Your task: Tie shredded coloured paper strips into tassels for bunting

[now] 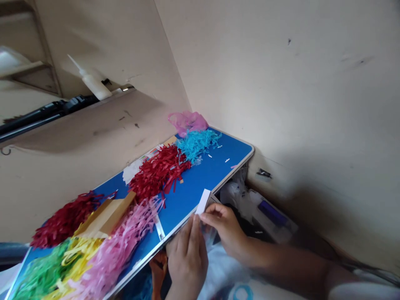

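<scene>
Two hands meet at the near edge of a blue counter (200,183). The left hand (187,254), fingers nearly closed and pointing up, and the right hand (226,227), reaching in from the right with thumb and forefinger pinched, both grip a white paper strip (203,201) by its lower end, seemingly to steady it. It juts up just past the fingertips. Beyond and to the left lie pink shreds (125,241), red shreds (159,171) and turquoise shreds (195,143).

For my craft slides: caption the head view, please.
Left hand and right hand pinch a white paper strip at the edge of a blue table heaped with coloured paper shreds.
</scene>
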`<state>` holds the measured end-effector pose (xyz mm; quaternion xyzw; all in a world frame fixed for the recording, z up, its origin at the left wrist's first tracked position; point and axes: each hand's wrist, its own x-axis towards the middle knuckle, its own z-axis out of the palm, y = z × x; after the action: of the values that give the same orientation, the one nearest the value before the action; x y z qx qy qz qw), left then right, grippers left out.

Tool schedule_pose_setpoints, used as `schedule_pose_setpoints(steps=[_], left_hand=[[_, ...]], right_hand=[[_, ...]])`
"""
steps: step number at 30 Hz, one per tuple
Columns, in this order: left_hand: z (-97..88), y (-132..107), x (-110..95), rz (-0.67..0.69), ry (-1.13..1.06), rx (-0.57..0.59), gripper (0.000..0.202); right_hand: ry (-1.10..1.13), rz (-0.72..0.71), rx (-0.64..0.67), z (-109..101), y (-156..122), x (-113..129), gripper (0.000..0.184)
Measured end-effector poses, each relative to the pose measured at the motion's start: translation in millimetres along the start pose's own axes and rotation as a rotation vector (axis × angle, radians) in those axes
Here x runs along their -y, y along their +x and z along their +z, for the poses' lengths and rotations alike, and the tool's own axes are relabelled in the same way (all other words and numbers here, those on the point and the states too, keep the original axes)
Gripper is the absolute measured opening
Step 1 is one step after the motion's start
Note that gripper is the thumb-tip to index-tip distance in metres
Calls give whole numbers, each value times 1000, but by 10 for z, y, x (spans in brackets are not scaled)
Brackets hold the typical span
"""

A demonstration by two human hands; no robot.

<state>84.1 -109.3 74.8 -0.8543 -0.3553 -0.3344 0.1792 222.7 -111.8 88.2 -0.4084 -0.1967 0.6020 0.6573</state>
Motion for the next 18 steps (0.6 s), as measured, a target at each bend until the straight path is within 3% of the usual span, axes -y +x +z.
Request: schedule_pose_setpoints(steps=[4,9,15,18], left_hand=[[16,-2,3,-21,-9,-41,57],[-13,20,-5,-29,-2,14,35],[-67,81,-32,-28,26,32,26],[-67,86,-41,-41,37,37,25]], right_hand=[[-21,7,-15,17,2,13,27],[-12,5,0,13,3,31,26],[-18,115,140,-113,39,104,30],[-70,120,151,-176,68,111,34]])
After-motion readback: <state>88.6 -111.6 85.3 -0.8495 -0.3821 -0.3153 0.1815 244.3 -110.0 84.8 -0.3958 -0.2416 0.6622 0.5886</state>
